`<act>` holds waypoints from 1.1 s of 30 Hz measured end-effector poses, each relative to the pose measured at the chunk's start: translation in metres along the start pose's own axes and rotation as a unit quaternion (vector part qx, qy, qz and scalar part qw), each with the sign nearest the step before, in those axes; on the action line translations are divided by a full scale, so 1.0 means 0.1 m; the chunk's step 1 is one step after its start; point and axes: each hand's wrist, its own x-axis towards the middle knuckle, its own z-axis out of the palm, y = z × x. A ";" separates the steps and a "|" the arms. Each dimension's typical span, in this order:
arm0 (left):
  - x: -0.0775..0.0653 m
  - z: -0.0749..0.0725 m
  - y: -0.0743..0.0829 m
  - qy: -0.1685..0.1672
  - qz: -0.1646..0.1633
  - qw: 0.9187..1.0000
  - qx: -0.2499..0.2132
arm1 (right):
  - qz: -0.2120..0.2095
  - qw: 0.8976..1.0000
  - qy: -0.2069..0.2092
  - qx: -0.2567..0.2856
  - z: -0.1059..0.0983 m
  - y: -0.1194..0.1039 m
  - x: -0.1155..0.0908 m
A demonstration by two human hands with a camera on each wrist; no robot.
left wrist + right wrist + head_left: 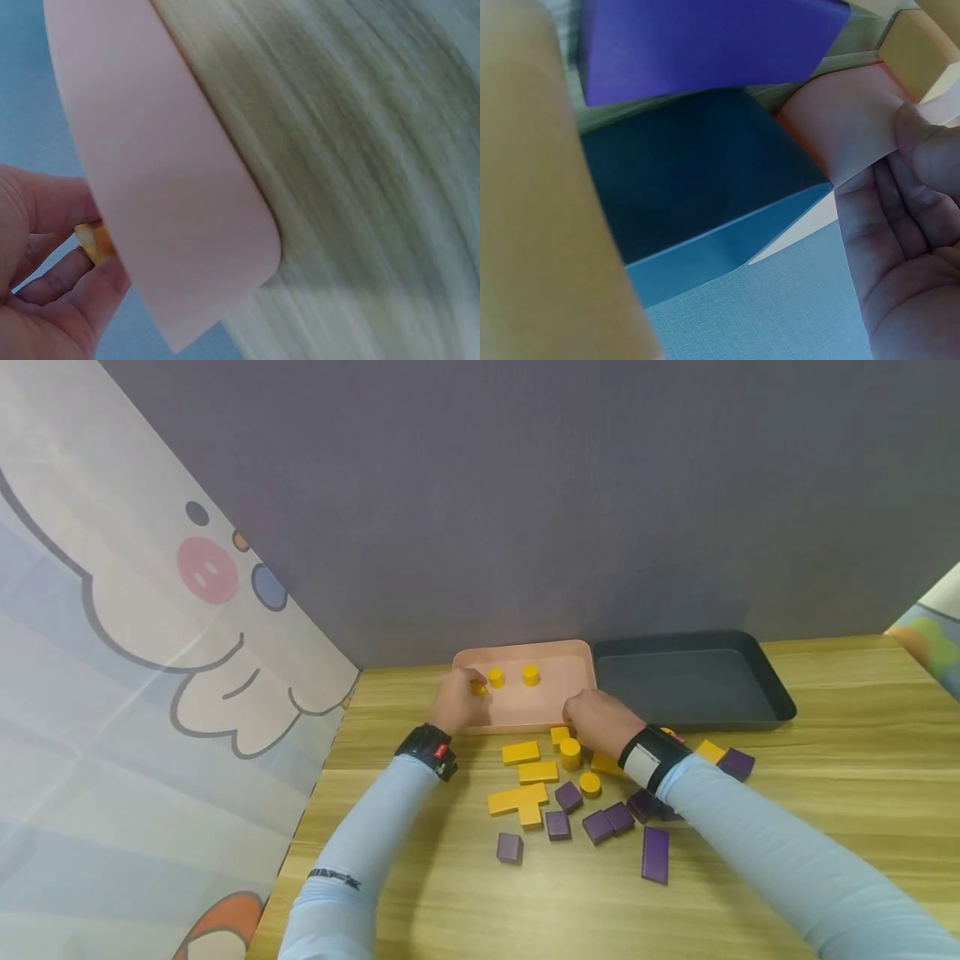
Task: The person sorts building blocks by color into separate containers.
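My left hand (455, 700) is over the left end of a shallow pink tray (558, 681). Between thumb and fingers it pinches a small yellow block (95, 241), partly hidden behind the tray wall in the left wrist view. Two yellow cylinders (531, 675) stand inside the tray. At the tray's front right corner is my right hand (606, 721). In the right wrist view its thumb lies outside the pink wall (847, 112) and its fingers inside, gripping the rim.
A dark tray (682, 685) stands right beside the pink one, against a grey panel (540, 510). In front lie several yellow blocks (537, 772) and several purple blocks (656, 854) on the wooden table (465, 902). Some blocks are partly hidden under the right arm.
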 end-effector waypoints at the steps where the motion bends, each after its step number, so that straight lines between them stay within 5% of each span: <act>1: 0.01 0.02 0.00 -0.004 -0.002 1.000 0.002 | -0.003 1.000 0.001 -0.002 0.00 0.00 0.00; 23: 0.06 0.14 0.02 -0.032 -0.041 0.998 0.033 | 0.003 1.000 0.004 -0.003 0.01 -0.01 0.02; 33: 0.10 0.19 -0.08 -0.031 -0.007 0.999 0.040 | 0.009 1.000 0.001 0.008 0.01 0.00 -0.01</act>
